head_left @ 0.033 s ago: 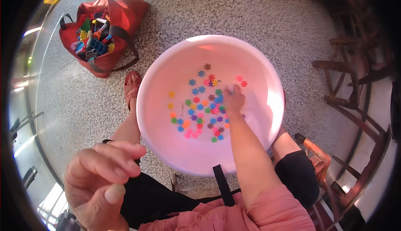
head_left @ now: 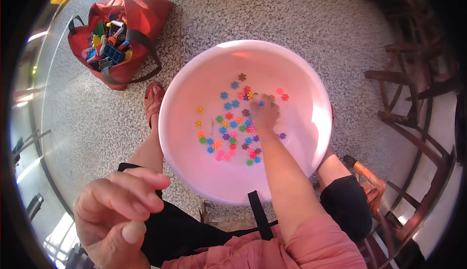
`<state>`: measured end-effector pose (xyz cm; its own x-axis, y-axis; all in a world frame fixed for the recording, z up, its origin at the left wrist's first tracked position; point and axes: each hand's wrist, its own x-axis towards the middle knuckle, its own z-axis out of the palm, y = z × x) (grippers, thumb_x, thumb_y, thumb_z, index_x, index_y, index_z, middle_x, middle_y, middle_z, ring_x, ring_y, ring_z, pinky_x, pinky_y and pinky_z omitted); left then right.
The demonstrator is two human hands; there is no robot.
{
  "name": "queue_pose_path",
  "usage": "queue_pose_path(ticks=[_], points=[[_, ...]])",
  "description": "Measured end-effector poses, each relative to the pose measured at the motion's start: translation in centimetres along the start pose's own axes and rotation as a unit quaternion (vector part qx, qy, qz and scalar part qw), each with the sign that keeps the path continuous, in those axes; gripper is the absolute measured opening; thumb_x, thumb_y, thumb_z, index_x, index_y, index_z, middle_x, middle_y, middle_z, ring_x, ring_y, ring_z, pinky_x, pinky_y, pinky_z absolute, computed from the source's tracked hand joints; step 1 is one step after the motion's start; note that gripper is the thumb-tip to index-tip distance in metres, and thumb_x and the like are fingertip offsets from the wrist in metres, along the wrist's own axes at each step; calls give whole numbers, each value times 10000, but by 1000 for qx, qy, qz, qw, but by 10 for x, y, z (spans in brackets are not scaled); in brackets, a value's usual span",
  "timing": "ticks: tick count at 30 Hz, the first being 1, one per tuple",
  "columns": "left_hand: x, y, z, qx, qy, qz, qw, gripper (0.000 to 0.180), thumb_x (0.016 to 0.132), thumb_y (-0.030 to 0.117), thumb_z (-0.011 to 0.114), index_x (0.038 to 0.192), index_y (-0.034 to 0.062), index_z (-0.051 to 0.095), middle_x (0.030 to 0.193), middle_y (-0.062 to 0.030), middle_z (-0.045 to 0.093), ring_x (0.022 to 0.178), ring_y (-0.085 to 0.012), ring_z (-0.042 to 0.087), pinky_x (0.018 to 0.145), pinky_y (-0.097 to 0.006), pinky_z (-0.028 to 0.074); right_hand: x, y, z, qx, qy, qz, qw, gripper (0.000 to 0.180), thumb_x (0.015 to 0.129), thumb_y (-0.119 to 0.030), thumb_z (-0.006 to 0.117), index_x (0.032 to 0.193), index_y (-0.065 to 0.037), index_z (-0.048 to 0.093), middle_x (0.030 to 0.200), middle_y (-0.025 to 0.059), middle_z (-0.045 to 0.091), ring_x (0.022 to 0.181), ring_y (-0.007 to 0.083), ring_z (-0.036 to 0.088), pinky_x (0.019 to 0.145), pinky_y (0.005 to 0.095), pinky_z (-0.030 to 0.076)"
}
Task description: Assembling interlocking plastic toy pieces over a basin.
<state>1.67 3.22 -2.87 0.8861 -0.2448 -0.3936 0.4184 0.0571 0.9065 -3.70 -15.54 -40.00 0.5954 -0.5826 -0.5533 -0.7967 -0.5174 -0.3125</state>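
Note:
A round pale-pink basin (head_left: pixel 296 181) stands between my legs, with many small flower-shaped plastic pieces in several colours spread over its bottom. My right hand (head_left: pixel 265 118) reaches into it, right of the middle, slightly smeared by motion. At its bent fingertips shows a blue flower piece (head_left: pixel 261 103), which the fingers appear to pinch. Close by lie a yellow flower piece (head_left: pixel 250 95) and a brown one (head_left: pixel 245 113). At the lower left, outside the basin, my left hand (head_left: pixel 116 210) hovers with loosely curled fingers, a gap between thumb and fingertips, and nothing visible in it.
A red bag (head_left: pixel 151 18) with dark handles, full of mixed toy parts, sits on the speckled floor (head_left: pixel 253 11) at the far left. My sandalled foot (head_left: pixel 153 98) is beside the basin. Wooden chairs (head_left: pixel 389 77) stand along the right.
My right hand has shifted slightly left and nearer to me within the basin, covering some pieces that showed before and uncovering a purple one to its right. My left hand stays put.

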Motion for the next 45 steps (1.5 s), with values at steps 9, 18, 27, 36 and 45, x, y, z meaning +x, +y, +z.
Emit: queue_pose_path(ticks=[9, 18, 27, 36, 45], points=[[4, -4, 14, -37, -37, -17, 998, 176, 765, 99, 647, 808, 7, 504, 824, -131, 557, 899, -311, 562, 863, -433, 454, -90, 51, 70, -207, -152, -408, 876, 413, 703, -200, 639, 1094, -158, 515, 1111, 112, 444, 1035, 295, 445, 779, 448, 438], [-2, 2, 19, -5, -40, 6, 999, 202, 787, 133, 611, 860, -24, 507, 859, -128, 547, 814, -241, 573, 760, -359, 479, -95, 35, -40, 161, -441, 5, 883, 235, 827, -232, 578, 990, -63, 575, 652, 67, 549, 545, 165, 568, 454, 321, 474], [4, -3, 22, 72, -102, 37, 991, 173, 819, 73, 583, 959, -27, 576, 816, -38, 599, 740, -84, 552, 658, -216, 435, -133, -27, -199, 466, -544, 10, 698, 338, 901, -253, 437, 1051, 40, 514, 950, 150, 571, 740, 243, 625, 565, 387, 565], [6, -27, 44, 120, -288, -140, 940, 394, 843, 323, 589, 1078, 9, 553, 865, -38, 613, 769, -108, 562, 631, -260, 470, -193, -34, -297, 611, -543, -46, 575, 421, 922, -208, 349, 1273, 24, 344, 1216, 173, 454, 1096, 327, 492, 858, 477, 467], [18, -39, 62, 84, -337, -153, 925, 381, 797, 230, 658, 1084, 14, 530, 900, -44, 613, 766, -101, 573, 668, -242, 473, -184, -43, -302, 486, -501, -119, 706, 375, 908, -188, 467, 1233, -9, 407, 959, 101, 544, 735, 157, 589, 563, 254, 516]])
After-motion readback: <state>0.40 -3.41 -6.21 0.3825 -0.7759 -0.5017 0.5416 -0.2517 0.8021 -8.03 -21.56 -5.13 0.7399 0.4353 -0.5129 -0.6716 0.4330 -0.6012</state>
